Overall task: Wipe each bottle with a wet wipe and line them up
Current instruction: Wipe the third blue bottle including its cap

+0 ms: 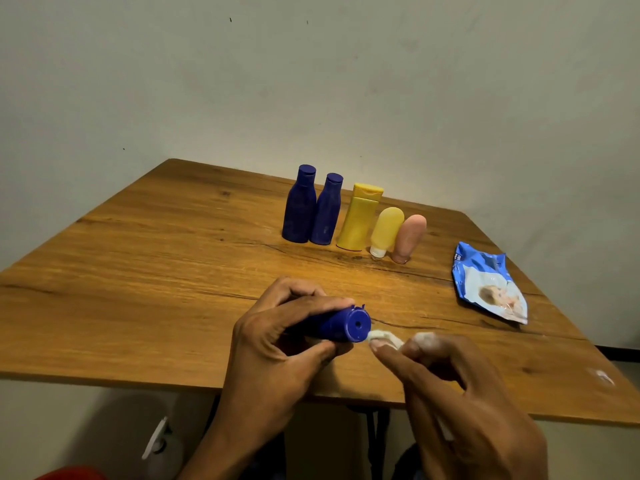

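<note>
The left hand (277, 341) gripped a dark-blue bottle (341, 323) sideways, cap at three o'clock; the right hand (460, 393) pinched a white, apparently crumpled wipe (384, 337) against it.

A plain, pale grey-green wall (311, 81) fills the upper half of the view, matte and unevenly lit, dimmer toward the corners. A few small dark specks dot it. In front of it stands a wooden table (156, 271) with a warm, honey-brown top, strong grain and several dark knots; a long crack-like line runs across the boards. Its far edge sits close to the wall. Below the near edge a dark metal leg (377, 441) shows in shadow. The floor (86, 427) underneath is pale and dim. The light is soft, with a faint glare on the tabletop at the right.
</note>
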A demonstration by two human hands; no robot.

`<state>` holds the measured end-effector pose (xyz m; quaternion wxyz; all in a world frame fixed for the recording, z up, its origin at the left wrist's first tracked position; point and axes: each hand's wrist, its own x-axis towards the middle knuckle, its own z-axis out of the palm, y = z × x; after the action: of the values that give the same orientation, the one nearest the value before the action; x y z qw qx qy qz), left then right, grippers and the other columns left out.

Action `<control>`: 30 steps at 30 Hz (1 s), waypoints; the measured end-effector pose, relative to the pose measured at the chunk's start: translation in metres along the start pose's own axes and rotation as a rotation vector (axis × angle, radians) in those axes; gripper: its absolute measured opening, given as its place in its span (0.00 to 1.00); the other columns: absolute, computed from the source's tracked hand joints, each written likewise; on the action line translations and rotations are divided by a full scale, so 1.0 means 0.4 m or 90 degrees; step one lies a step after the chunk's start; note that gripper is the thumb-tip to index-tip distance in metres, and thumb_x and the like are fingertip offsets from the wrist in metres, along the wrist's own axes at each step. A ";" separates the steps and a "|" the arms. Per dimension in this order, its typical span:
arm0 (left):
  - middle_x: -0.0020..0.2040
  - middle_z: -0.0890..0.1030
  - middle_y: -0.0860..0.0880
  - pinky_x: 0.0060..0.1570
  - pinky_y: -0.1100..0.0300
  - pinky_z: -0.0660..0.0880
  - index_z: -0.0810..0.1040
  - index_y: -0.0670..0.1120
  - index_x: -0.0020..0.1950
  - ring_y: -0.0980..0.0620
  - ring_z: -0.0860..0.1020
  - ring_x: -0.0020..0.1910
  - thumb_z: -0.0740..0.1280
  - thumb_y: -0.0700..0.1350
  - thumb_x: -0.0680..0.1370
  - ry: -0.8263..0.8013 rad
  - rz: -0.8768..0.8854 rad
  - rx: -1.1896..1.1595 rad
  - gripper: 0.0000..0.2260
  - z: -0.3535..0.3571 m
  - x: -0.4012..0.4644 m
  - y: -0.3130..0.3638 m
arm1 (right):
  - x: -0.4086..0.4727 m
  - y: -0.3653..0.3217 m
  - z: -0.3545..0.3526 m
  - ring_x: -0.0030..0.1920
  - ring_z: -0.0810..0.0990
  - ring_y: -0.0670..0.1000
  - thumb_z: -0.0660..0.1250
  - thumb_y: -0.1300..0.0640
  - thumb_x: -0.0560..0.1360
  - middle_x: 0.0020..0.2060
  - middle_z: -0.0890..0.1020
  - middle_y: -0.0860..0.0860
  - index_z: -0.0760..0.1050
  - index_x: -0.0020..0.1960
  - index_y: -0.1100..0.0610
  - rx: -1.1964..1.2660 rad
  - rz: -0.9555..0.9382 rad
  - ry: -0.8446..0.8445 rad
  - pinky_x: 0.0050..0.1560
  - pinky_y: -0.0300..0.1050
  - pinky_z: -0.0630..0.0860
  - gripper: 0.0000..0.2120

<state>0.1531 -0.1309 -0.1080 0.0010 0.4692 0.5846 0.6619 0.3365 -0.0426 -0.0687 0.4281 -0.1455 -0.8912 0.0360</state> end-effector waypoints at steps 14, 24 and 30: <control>0.55 0.81 0.54 0.53 0.69 0.78 0.87 0.58 0.60 0.50 0.82 0.58 0.79 0.38 0.67 -0.005 0.014 -0.008 0.25 0.010 0.001 0.011 | 0.016 -0.030 0.039 0.55 0.77 0.38 0.77 0.64 0.74 0.51 0.79 0.44 0.85 0.62 0.48 0.041 0.070 0.051 0.55 0.24 0.70 0.20; 0.56 0.81 0.55 0.54 0.69 0.77 0.88 0.56 0.60 0.50 0.82 0.59 0.80 0.42 0.66 0.002 0.009 -0.016 0.23 -0.001 0.001 0.004 | -0.020 -0.020 0.021 0.52 0.77 0.38 0.53 0.39 0.86 0.51 0.79 0.40 0.86 0.56 0.42 0.031 0.049 -0.007 0.53 0.36 0.75 0.23; 0.55 0.81 0.54 0.54 0.69 0.78 0.88 0.54 0.61 0.51 0.82 0.58 0.79 0.44 0.67 -0.007 0.023 -0.024 0.22 0.003 0.003 0.007 | -0.004 -0.041 -0.002 0.53 0.79 0.40 0.67 0.54 0.79 0.51 0.80 0.45 0.85 0.60 0.45 0.060 0.064 0.068 0.52 0.31 0.74 0.13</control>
<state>0.1548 -0.1302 -0.1053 0.0010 0.4829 0.5636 0.6701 0.3343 -0.0589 -0.0664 0.4787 -0.1713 -0.8562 0.0915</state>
